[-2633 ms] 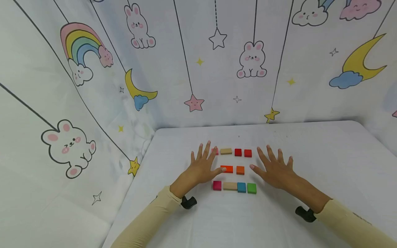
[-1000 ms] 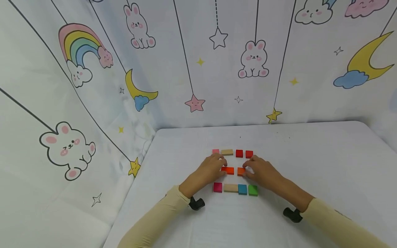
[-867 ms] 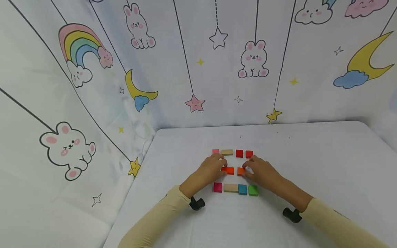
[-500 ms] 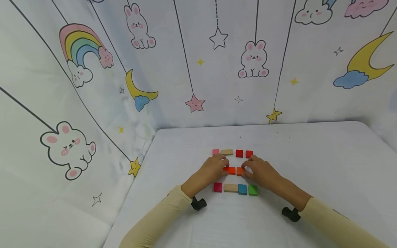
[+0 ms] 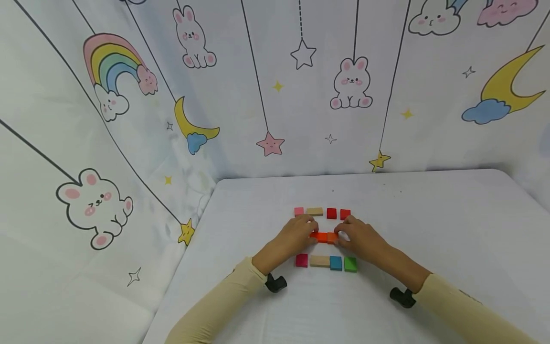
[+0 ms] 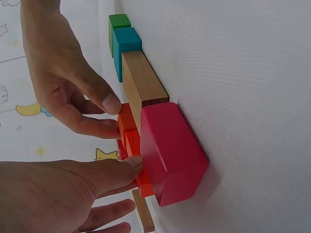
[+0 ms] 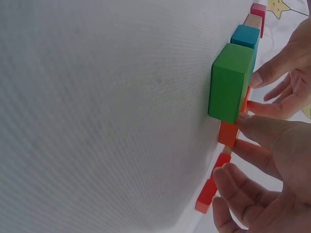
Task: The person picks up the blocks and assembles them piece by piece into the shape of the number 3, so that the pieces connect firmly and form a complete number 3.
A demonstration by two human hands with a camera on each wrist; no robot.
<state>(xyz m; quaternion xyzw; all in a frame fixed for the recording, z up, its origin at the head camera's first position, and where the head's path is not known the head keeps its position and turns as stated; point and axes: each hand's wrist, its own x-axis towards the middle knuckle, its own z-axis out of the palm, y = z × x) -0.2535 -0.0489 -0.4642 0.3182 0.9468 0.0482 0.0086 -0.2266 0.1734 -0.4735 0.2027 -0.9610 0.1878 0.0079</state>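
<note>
In the head view my left hand (image 5: 292, 237) pinches the left end of a long red-orange block (image 5: 321, 237) between thumb and fingers. Opposite it, my right hand (image 5: 367, 241) pinches a short orange block (image 5: 333, 238). These two blocks lie end to end on the white table, apparently touching. The left wrist view shows the orange block (image 6: 126, 118) against the red-orange block (image 6: 132, 141), behind the nearer row. Part of each block is hidden by my fingers.
Nearer me lie a magenta block (image 5: 301, 260), a wooden block (image 5: 320, 261), a blue block (image 5: 336, 263) and a green block (image 5: 350, 264). The far row holds a pink block (image 5: 299, 211), a wooden block (image 5: 315, 211) and two red blocks (image 5: 331, 213). A patterned curtain (image 5: 240, 95) hangs behind.
Both hands came in from spread-out positions and took hold of the middle-row blocks. The red-orange block slid right and the orange one slightly left, so the gap between them closed.
</note>
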